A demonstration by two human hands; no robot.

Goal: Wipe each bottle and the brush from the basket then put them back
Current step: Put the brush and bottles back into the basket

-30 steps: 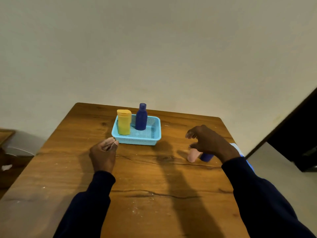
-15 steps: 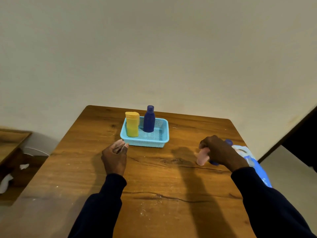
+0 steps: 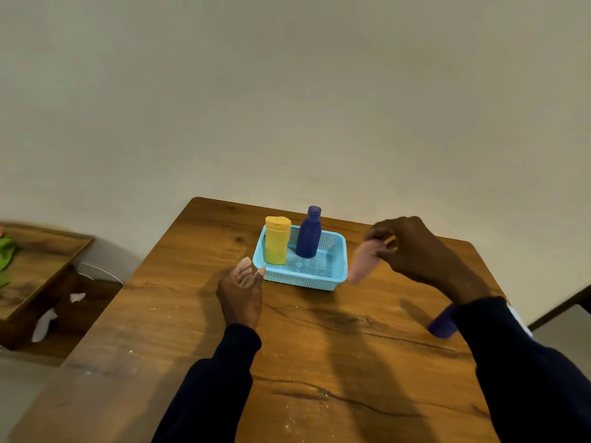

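- Holding a pink object [image 3: 363, 262] by its upper end, the right hand [image 3: 412, 251] is raised above the table [image 3: 319, 346], just to the right of the basket [image 3: 302, 278]; its fingers are curled around this end.
- The pink object hangs tilted, its lower end near the right wall of the basket. It is blurred, so I cannot tell if it is a bottle or the brush.
- The left hand [image 3: 241, 292] is low over the table, close to the front left corner of the basket. Its fingers are loosely bent, and I see nothing inside it.
- The light blue basket stands on the far part of the table. Inside it, at the left, a yellow bottle [image 3: 277, 240] stands upright; beside it, a dark blue bottle [image 3: 308, 233] stands upright too.
- A purple object [image 3: 443, 321] lies on the table near the right edge, partly hidden by the right sleeve [image 3: 527, 362].
- Both sleeves are dark.
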